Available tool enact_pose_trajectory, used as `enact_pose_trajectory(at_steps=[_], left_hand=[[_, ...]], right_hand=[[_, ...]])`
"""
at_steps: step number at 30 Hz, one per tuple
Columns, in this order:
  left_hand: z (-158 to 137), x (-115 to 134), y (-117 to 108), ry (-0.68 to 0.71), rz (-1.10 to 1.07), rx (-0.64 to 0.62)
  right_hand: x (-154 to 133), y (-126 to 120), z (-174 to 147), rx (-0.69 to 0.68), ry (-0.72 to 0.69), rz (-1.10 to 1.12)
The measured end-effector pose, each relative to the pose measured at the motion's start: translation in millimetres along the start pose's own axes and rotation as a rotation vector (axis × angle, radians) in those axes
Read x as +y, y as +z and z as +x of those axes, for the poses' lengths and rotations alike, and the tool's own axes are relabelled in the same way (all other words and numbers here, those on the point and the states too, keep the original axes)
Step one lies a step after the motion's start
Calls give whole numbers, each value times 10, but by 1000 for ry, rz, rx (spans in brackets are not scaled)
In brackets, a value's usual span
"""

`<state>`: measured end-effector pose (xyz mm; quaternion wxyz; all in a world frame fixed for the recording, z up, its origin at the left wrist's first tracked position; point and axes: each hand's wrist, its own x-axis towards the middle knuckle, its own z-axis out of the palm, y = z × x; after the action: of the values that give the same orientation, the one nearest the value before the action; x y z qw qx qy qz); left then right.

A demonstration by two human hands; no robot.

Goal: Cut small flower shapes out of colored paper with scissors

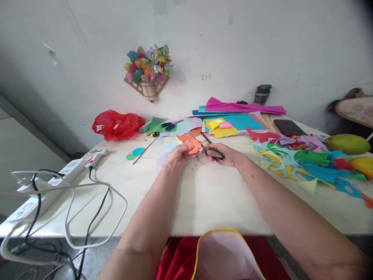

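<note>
Pinched in my left hand (180,155) is an orange paper piece (193,146) with a scalloped, flower-like edge. My right hand (223,154) is closed around the dark handles of a pair of scissors (215,153). Its blades point left, right beside the orange paper; whether they touch it I cannot tell. Small orange scraps lie on the table just under and behind my hands. To the left rest a blue paper circle (138,151) and a green one partly beneath it.
A power strip (62,172) with loose cables lies along the left edge. A red plastic bag (118,125) and second scissors (171,125) sit at the back. Coloured sheets (247,121), a phone (288,128) and a heap of paper scraps (311,157) spread across the right.
</note>
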<state>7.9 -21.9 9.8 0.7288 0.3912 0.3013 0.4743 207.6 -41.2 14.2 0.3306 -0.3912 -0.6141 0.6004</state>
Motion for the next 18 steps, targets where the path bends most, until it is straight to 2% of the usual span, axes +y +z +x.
enact_pose_trajectory(at_steps=[6,18], left_hand=[[27,-30,8,-19,53,23],[41,-73,104,54,78,97]], right_hand=[[-29,40,-35,-17,-8,3],[-39,74,-31,74,17,43]])
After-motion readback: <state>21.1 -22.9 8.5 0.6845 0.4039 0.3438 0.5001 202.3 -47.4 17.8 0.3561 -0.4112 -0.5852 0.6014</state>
